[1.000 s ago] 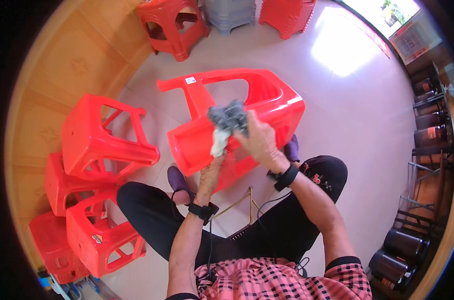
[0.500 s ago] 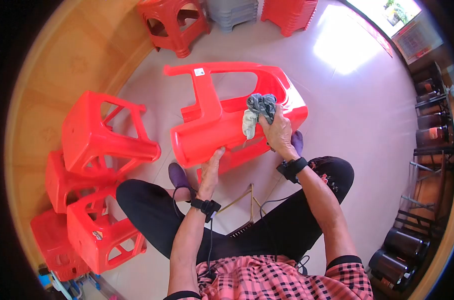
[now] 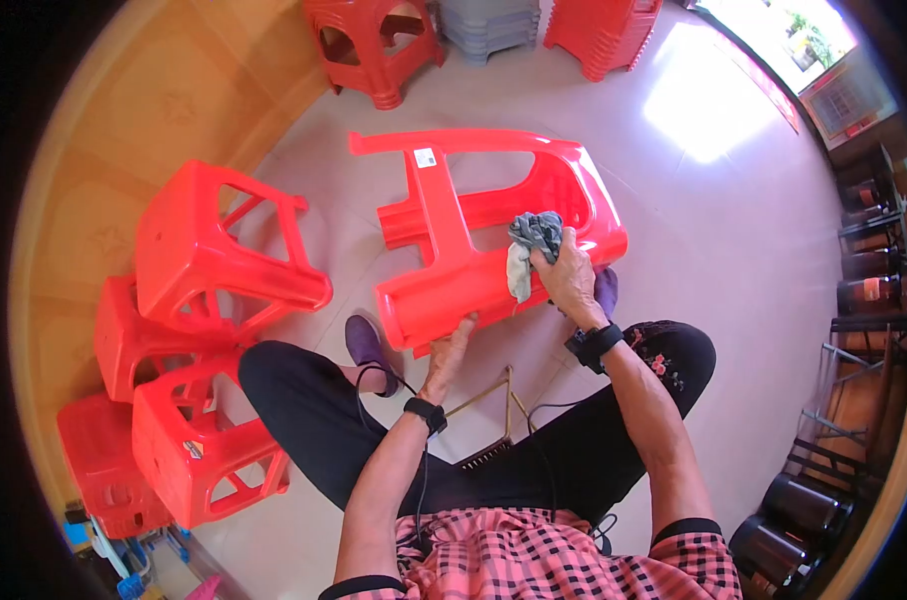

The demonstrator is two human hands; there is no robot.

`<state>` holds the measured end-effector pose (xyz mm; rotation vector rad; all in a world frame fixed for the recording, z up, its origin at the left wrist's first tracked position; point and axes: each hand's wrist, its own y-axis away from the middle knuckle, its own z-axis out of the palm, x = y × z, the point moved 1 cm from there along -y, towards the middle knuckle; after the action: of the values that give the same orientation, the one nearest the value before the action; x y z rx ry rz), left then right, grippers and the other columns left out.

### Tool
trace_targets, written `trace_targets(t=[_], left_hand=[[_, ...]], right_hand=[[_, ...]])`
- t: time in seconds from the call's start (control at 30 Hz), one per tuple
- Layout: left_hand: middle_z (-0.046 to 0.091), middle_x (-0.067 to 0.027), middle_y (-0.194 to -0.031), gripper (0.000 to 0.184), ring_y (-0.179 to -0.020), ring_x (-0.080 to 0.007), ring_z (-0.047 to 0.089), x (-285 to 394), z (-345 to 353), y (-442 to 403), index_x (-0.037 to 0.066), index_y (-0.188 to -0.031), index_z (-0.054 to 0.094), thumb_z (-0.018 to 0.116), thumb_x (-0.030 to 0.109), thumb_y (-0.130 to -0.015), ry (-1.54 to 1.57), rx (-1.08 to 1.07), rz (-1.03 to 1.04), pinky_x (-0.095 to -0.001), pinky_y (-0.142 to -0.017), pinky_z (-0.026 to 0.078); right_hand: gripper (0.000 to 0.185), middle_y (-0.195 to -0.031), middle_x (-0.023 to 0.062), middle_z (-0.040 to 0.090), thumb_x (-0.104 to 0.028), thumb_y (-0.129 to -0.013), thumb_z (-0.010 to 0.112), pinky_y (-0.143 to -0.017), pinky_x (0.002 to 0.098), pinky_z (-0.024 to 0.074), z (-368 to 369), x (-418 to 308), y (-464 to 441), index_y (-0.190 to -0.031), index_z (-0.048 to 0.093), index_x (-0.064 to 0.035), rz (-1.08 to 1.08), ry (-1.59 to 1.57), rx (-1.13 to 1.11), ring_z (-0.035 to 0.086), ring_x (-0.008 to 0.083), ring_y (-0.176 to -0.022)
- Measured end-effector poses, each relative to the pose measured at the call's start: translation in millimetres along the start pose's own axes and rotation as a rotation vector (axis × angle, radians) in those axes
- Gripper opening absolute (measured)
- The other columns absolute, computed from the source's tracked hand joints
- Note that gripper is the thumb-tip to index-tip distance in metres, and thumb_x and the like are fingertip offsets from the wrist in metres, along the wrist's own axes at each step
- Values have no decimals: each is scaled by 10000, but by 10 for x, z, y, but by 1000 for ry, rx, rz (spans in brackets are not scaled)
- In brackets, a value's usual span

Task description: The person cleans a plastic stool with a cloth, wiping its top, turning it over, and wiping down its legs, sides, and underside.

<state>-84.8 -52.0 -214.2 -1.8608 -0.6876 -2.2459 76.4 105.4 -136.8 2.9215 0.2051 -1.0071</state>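
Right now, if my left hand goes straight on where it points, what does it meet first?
Most likely the tipped red stool: your left hand already appears to touch its near side, though depth is hard to judge here.

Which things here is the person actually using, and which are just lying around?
In use:
- red stool on its side, held by the left hand
- grey cloth, in the right hand

Lying about:
- red stools at left
- grey stack, far side
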Motion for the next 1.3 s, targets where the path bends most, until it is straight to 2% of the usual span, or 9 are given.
trace_targets(t=[0.27, 0.37, 0.43, 0.57, 0.67, 0.87, 0.9, 1.03, 1.3], left_hand=[[603, -92, -1101, 415, -951, -236, 582, -149, -19, 122, 42, -1164, 566, 615, 331, -870, -188, -49, -141, -361, -852, 477], [596, -125, -1071, 509, -822, -276, 595, 15, 36, 204, 50, -1181, 553, 611, 430, -848, -170, 22, -567, -386, -705, 528], [587, -148, -1025, 578, -728, -268, 596, 0, 51, 241, 39, -1167, 548, 612, 499, -824, -125, -62, -642, -383, -588, 537], [595, -142, -958, 500, -748, -235, 613, 233, 32, 335, 30, -1131, 561, 594, 448, -859, -10, -367, -670, -366, -639, 542], [621, -140, -972, 409, -819, -225, 616, 733, 152, 284, 8, -1140, 540, 533, 353, -920, -83, -583, -545, -373, -761, 525], [643, -33, -885, 243, -807, -102, 585, 1676, 15, -154, 19, -1069, 590, 515, 203, -931, -167, -217, 219, -255, -756, 471], [643, -33, -885, 243, -807, -102, 585, 1743, -30, -202, 19, -1069, 590, 515, 203, -931, -166, -223, 220, -255, -756, 471], [627, -33, -794, 227, -748, -90, 574, 1767, -19, -208, 5, -1039, 577, 562, 175, -888, -586, -274, 227, -255, -693, 460], [612, -158, -723, 200, -680, -214, 598, 1392, -104, -92, -3, -965, 581, 498, 113, -825, -739, -291, 224, -344, -643, 467]], right_hand=[[479, -791, 289, 626, -344, -787, 647, -685, 516, 487, 50, 143, 74, -1037, 424, -2, 21, -19, 0, 626, 452, -775], [481, -787, 291, 625, -345, -788, 644, -687, 519, 486, 77, 206, 59, -1045, 426, -4, 29, -50, -2, 624, 455, -779], [481, -787, 292, 625, -347, -787, 644, -687, 520, 486, 73, 214, 56, -1045, 425, -5, 20, -50, 6, 623, 458, -781], [489, -792, 291, 625, -355, -782, 647, -691, 525, 483, 45, 192, 75, -1042, 423, -6, 7, -82, 7, 621, 462, -782], [493, -806, 290, 626, -350, -778, 647, -699, 529, 479, 33, 189, 76, -1047, 417, -6, 35, -63, -7, 621, 462, -791], [434, -819, 289, 611, -327, -773, 635, -688, 506, 483, 141, 234, 82, -980, 472, 18, 84, -326, 42, 628, 422, -768], [377, -787, 180, 619, -317, -812, 619, -632, 411, 497, 166, 192, 102, -972, 520, 9, 114, -463, 26, 622, 281, -685], [271, -788, -12, 542, -275, -906, 543, -547, 226, 442, -85, -345, 335, -1062, 554, -54, 219, -1046, -279, 505, 65, -637], [397, -893, 72, 557, -309, -876, 588, -617, 301, 474, -61, -514, 468, -1126, 504, -13, 99, -911, -366, 559, 138, -745]])
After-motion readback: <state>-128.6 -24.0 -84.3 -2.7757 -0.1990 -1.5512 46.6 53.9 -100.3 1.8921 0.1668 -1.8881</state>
